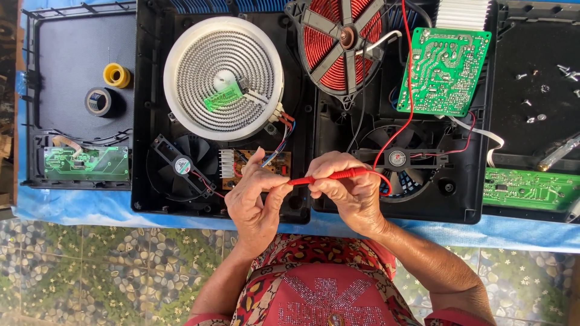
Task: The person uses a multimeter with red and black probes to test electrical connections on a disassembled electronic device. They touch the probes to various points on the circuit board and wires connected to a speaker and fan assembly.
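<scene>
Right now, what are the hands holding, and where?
Both hands pinch a red test probe: left hand at its tip end, right hand around the handle.

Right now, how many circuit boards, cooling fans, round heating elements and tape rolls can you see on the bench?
Green circuit boards: 3
Brown circuit board: 1
Cooling fans: 2
Round heating elements: 2, one white, one red coil
Tape rolls: 2, yellow and black
Total: 10
</scene>
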